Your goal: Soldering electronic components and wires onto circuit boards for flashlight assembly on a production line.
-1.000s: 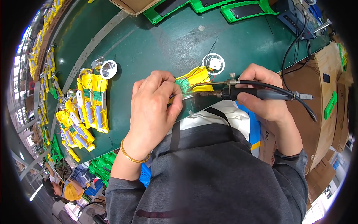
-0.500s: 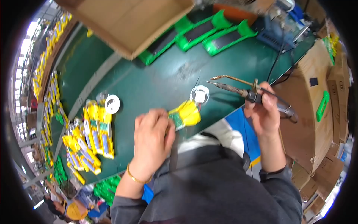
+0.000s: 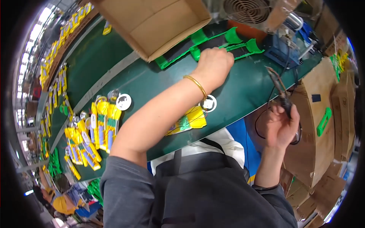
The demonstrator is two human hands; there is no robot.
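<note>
My left hand (image 3: 217, 65), a gold bangle on its wrist, reaches across the bench with curled fingers closed over the near end of a green plastic shell (image 3: 251, 46). Its fingertips are hidden underneath. Beside it lie more green shells (image 3: 167, 62) with dark inner faces. In my right hand (image 3: 280, 125), off the bench's near edge, is a soldering iron (image 3: 283, 95) with a thin metal tube along it, tip pointing up and away. Below my left forearm lies a yellow-wrapped pack with a green board (image 3: 194, 118), partly covered. A white ring-shaped part (image 3: 210, 103) touches its far end.
An open cardboard box (image 3: 152, 26) stands at the far side. Several yellow packs (image 3: 102, 125) and a white disc (image 3: 123, 102) lie left. A blue soldering station (image 3: 283, 53) is far right, a vent grille (image 3: 247, 9) behind. Large cardboard boxes (image 3: 304, 133) stand right.
My left hand has left the yellow pack and moved far across the bench to the green shells. My right hand has shifted right and lower, and the soldering iron's tip has swung from pointing left to upward.
</note>
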